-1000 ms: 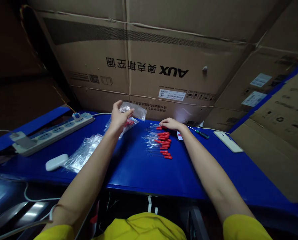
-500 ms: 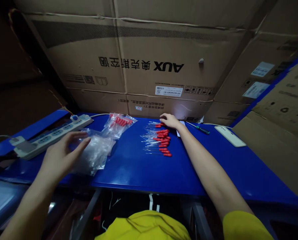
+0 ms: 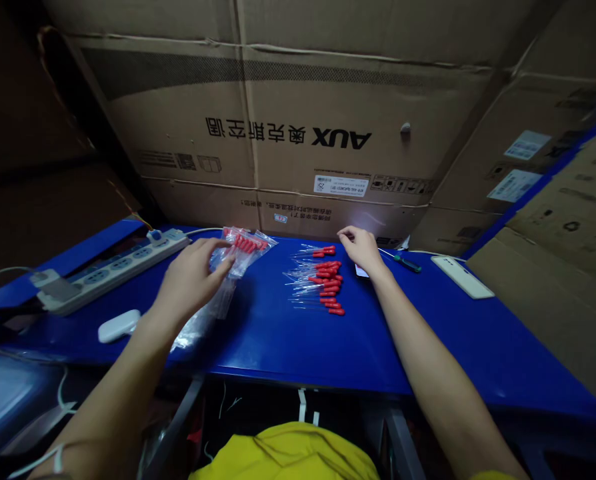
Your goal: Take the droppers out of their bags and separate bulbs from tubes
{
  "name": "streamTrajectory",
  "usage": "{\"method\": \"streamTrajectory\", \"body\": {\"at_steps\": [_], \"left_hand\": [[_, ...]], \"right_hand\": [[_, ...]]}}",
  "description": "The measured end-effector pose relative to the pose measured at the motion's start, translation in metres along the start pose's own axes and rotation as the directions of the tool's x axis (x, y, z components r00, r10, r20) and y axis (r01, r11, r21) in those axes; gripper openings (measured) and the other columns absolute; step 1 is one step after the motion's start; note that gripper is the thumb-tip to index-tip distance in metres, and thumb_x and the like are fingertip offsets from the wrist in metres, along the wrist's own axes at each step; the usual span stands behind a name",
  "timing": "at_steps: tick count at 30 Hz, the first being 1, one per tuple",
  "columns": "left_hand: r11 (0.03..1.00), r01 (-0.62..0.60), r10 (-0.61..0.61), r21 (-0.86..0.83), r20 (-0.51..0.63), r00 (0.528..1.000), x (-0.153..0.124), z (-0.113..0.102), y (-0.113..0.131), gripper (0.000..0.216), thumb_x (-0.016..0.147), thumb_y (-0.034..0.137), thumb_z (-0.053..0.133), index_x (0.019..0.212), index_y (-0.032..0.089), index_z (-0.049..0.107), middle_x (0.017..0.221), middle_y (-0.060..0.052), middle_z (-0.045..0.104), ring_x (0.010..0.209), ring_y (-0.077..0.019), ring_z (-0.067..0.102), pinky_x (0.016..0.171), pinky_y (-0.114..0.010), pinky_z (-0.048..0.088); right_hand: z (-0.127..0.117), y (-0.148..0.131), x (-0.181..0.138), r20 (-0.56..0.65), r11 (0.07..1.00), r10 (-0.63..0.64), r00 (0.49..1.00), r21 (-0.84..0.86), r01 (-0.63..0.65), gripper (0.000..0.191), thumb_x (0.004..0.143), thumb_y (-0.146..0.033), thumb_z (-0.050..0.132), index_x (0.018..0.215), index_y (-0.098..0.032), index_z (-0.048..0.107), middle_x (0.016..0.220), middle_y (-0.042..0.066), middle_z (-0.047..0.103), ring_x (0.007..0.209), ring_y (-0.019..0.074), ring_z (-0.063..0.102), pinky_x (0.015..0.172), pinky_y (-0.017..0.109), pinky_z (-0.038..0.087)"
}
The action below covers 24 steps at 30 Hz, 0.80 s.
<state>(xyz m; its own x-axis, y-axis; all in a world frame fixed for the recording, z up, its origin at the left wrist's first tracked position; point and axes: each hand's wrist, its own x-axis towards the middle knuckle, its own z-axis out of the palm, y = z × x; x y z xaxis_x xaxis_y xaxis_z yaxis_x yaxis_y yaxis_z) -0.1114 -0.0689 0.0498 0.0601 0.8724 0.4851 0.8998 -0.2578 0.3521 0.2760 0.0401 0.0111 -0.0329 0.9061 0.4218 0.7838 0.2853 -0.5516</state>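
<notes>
Several droppers [image 3: 328,270] with red bulbs and thin clear tubes lie in a loose column on the blue table, bulbs to the right. My right hand [image 3: 362,248] hovers just right of the top droppers, fingers loosely bent and a little apart, nothing seen in them. Under it a phone-like flat item [image 3: 361,271] is mostly hidden. My left hand [image 3: 191,273], thumb and fingers spread, is over the clear plastic bags [image 3: 198,327], partly covering them. Just beyond its fingertips lies a clear zip bag [image 3: 241,265] with red-bulbed droppers inside.
A white power strip [image 3: 123,267] with plugs and cables runs along the left. Near it lies a white rounded case [image 3: 119,326]. To the right are a screwdriver [image 3: 407,263] and a pale phone [image 3: 462,277]. A large cardboard wall [image 3: 288,80] stands behind the blue table [image 3: 298,347].
My left hand has moved right and forward across the plastic bags, uncovering the white case. My right hand has shifted right, away from the top droppers.
</notes>
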Motion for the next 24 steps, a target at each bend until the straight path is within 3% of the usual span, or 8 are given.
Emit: {"method": "streamTrajectory", "body": {"at_steps": [2,6,8,10,15,20,24], "left_hand": [[0.998,0.051,-0.050,0.043,-0.014,0.999,0.034,0.024,0.000,0.039,0.089,0.051,0.064,0.119,0.026,0.070,0.122,-0.014,0.073,0.119,-0.0381,0.067,0.109,-0.051,0.051],[0.904,0.358,-0.351,0.234,-0.069,0.934,0.093,0.062,-0.020,0.053,0.084,0.047,0.073,0.122,0.011,0.068,0.129,-0.033,0.069,0.123,-0.0500,0.066,0.100,-0.062,0.054],[0.849,0.453,-0.470,0.271,-0.003,0.882,0.110,0.071,-0.031,0.048,0.080,0.050,0.077,0.107,0.010,0.072,0.121,-0.035,0.072,0.119,-0.0519,0.069,0.097,-0.064,0.055],[0.837,0.475,-0.504,0.273,0.044,0.863,0.117,0.074,-0.039,0.038,0.078,0.048,0.079,0.092,0.014,0.074,0.113,-0.031,0.076,0.115,-0.0510,0.071,0.096,-0.061,0.056],[0.925,0.361,-0.359,0.120,-0.038,0.933,0.115,0.064,-0.026,0.016,0.080,0.037,0.077,0.083,0.021,0.074,0.095,-0.018,0.079,0.102,-0.0407,0.075,0.091,-0.049,0.057],[0.986,0.064,-0.073,-0.154,-0.054,0.996,0.109,0.040,0.030,0.012,0.084,0.034,0.077,0.083,0.022,0.074,0.084,-0.007,0.077,0.085,-0.0284,0.072,0.086,-0.037,0.053],[0.893,-0.171,0.209,-0.416,0.047,0.977,0.093,0.036,0.079,0.014,0.088,0.034,0.075,0.087,0.020,0.073,0.083,-0.005,0.077,0.078,-0.0219,0.068,0.079,-0.031,0.051]], "right_hand": [[-0.001,-0.007,-0.010,-0.029,0.999,-0.002,1.000,0.039,0.003,0.025,0.099,-0.025,0.056,0.105,-0.020,0.080,0.110,0.009,0.082,0.103,0.0256,0.075,0.099,0.036,0.053],[-0.002,-0.020,-0.027,-0.065,0.996,-0.020,0.998,0.086,0.026,0.026,0.099,-0.027,0.054,0.103,-0.022,0.079,0.109,0.008,0.082,0.105,0.0272,0.073,0.101,0.038,0.052],[-0.003,-0.025,-0.033,-0.092,0.995,-0.020,0.996,0.096,0.028,0.027,0.099,-0.028,0.053,0.104,-0.023,0.079,0.110,0.008,0.082,0.105,0.0275,0.072,0.101,0.038,0.051],[-0.006,-0.027,-0.038,-0.122,0.995,0.000,0.992,0.104,0.013,0.027,0.099,-0.029,0.053,0.104,-0.023,0.078,0.109,0.008,0.081,0.104,0.0273,0.072,0.101,0.038,0.051],[-0.011,-0.033,-0.041,-0.164,0.981,0.090,0.982,0.183,-0.059,0.027,0.100,-0.030,0.052,0.104,-0.021,0.077,0.108,0.010,0.081,0.102,0.0266,0.073,0.098,0.035,0.051],[-0.005,-0.051,-0.040,-0.099,0.933,0.067,0.993,0.358,-0.028,0.031,0.101,-0.040,0.054,0.114,-0.021,0.075,0.118,0.010,0.079,0.112,0.0258,0.071,0.099,0.034,0.053],[0.006,-0.068,-0.042,0.044,0.827,-0.032,0.999,0.562,0.001,0.041,0.097,-0.051,0.062,0.126,-0.023,0.072,0.121,0.008,0.079,0.111,0.0236,0.071,0.095,0.033,0.056]]}}
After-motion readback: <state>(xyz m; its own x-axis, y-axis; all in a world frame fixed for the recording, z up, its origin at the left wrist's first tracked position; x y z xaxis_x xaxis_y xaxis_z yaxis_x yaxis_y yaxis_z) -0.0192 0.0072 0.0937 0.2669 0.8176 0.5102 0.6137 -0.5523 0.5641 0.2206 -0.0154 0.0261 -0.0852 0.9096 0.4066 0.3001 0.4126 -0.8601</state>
